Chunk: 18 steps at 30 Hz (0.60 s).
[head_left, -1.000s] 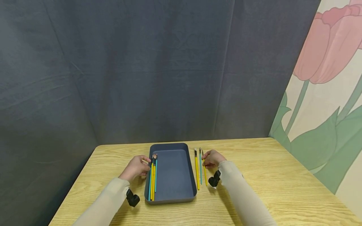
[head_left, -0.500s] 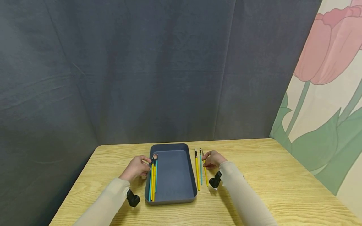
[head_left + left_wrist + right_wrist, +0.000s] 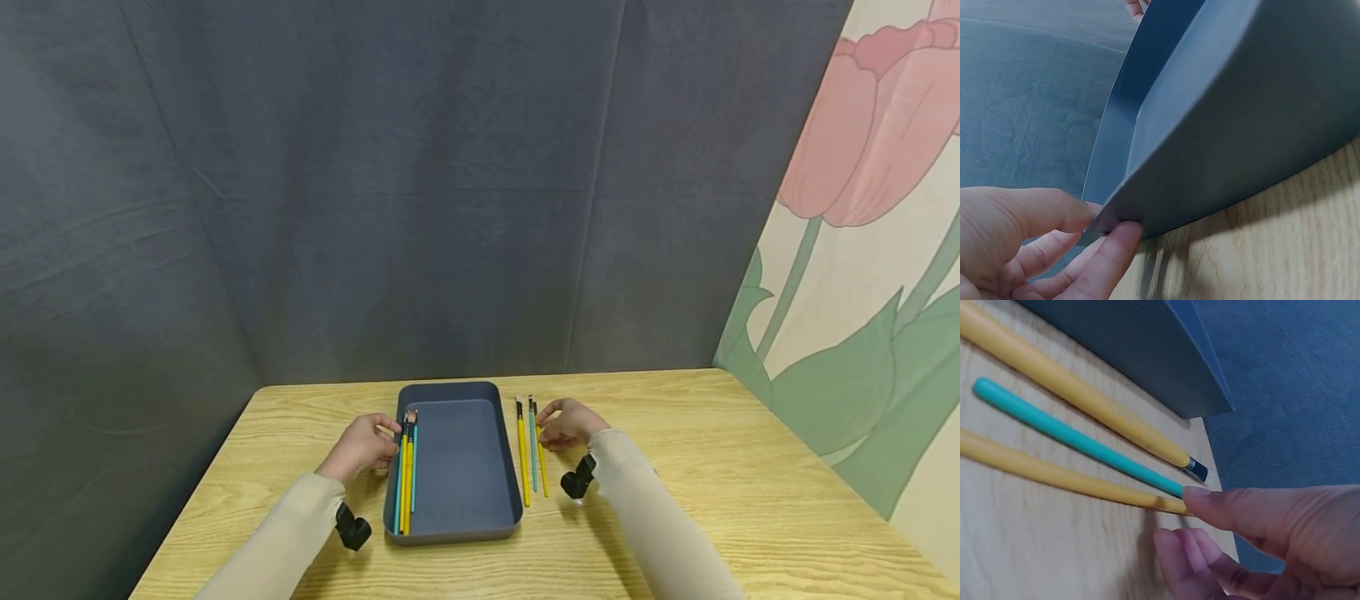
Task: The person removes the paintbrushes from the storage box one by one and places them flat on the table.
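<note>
My left hand pinches the left wall of a dark grey tray; in the left wrist view the thumb and fingers meet on either side of its rim. Right of the tray lie three paintbrushes side by side: a thick yellow paintbrush, a teal paintbrush and a thin yellow paintbrush. My right hand is at the upper part of the thin yellow one. In the right wrist view its thumb overlaps that brush, and the fingers stand apart from the thumb.
Several yellow and teal paintbrushes lie along the left side inside the tray, bristles pointing away. The wooden table ends at a dark curtain. A wall with painted tulips stands at the right.
The thin yellow paintbrush has shifted slightly left, closer to the teal one. My right hand has loosened from it, its wrist moving a little right. The left hand and tray stay put.
</note>
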Available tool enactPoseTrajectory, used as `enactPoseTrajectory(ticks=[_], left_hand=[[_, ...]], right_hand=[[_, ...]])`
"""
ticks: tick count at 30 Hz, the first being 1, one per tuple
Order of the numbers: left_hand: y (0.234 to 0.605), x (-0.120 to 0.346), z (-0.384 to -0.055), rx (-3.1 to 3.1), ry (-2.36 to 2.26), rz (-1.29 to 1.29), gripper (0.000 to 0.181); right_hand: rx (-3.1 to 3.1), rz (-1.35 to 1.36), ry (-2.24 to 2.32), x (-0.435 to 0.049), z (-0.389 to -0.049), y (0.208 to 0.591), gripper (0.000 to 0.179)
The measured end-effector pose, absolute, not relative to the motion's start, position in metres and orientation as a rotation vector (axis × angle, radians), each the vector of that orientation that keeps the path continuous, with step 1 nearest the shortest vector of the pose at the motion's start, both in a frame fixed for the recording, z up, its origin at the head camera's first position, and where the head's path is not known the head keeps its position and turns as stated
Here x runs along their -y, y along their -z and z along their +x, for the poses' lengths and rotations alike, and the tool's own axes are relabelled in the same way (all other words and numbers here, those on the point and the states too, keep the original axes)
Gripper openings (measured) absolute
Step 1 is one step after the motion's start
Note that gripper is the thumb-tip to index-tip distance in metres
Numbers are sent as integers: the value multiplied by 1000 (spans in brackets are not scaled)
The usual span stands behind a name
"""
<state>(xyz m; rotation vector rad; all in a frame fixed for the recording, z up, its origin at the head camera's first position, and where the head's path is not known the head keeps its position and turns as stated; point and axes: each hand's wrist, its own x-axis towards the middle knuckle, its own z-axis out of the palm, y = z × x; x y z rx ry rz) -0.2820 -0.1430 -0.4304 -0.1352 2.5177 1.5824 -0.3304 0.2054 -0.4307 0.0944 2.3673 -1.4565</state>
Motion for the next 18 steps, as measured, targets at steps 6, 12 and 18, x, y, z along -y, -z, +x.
enactPoseTrajectory(ticks=[6,12,18], left_hand=[[430,143,-282,-2518,-1583,-125,34],[429,143,-281,-2518,-1577,-125,35],[428,144,-282,-2519,-1566,-135,35]], right_hand=[[-2358,58,1488,-208,-330,421,33],[-2330,-47,1547,-203,-332,405,34],[-2292,-97,1613,-188,-330,386,33]])
